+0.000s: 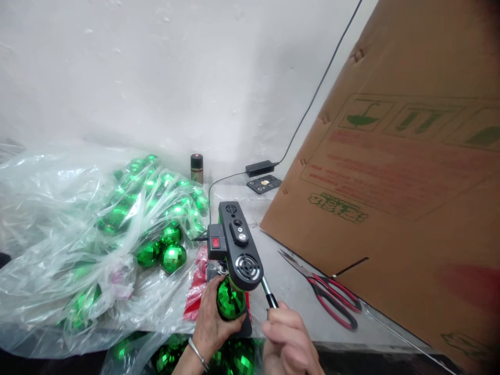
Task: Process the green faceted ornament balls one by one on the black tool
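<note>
My left hand is wrapped around a shiny green faceted ball and holds it under the head of a small black press machine with a red switch. Closed in a fist, my right hand grips the machine's black-tipped metal lever. A silver bangle circles my left wrist. More green balls lie just below my hands at the table's front edge.
A clear plastic bag full of green balls fills the left. Red-handled scissors lie right of the machine. A big cardboard sheet leans at the right. A small can, a power adapter and a black pad sit by the wall.
</note>
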`<move>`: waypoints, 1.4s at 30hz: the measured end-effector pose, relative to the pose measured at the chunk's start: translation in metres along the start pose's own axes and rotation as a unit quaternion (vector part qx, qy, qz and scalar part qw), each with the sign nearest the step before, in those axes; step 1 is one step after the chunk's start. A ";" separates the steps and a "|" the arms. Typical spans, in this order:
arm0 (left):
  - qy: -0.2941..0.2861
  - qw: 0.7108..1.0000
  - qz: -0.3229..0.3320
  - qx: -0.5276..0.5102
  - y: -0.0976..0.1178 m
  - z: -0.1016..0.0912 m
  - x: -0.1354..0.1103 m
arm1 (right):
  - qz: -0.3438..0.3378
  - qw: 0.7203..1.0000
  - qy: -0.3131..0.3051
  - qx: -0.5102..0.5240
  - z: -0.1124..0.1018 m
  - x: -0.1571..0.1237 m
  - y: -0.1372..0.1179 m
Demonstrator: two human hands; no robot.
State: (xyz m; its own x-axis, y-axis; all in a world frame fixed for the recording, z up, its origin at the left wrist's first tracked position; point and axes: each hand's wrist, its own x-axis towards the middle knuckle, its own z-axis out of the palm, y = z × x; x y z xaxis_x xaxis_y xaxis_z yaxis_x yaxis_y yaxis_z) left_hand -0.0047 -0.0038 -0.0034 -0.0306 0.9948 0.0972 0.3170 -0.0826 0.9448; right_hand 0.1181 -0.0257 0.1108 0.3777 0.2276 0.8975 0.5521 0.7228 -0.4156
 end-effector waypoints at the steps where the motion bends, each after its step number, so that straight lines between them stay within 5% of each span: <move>1: 0.000 1.000 -0.001 0.000 0.002 0.000 0.000 | 0.002 1.000 0.000 0.011 0.000 -0.002 0.001; 11: 0.010 1.000 0.001 -0.012 0.012 0.003 0.002 | 0.030 0.999 -0.032 0.014 0.002 0.009 -0.006; 19: 0.007 1.000 -0.009 -0.010 0.010 0.005 0.003 | 0.051 0.998 -0.044 0.020 -0.006 -0.010 0.005; 31: 0.010 1.000 0.020 0.014 0.001 0.008 0.002 | 0.133 0.990 0.006 0.045 0.005 -0.004 -0.011; 37: 0.007 0.999 0.025 0.018 0.000 0.009 0.003 | 0.139 0.989 0.028 0.040 0.006 -0.008 -0.009; 42: 0.002 0.999 0.033 0.019 0.004 0.008 0.003 | 0.077 0.996 0.027 0.032 0.004 -0.029 0.000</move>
State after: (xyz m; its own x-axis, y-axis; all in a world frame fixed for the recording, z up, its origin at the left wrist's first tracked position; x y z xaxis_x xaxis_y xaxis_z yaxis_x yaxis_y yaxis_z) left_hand 0.0036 -0.0004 -0.0016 -0.0127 0.9869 0.1610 0.3537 -0.1462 0.9239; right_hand 0.1041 -0.0300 0.0854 0.4943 0.3055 0.8139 0.4370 0.7220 -0.5364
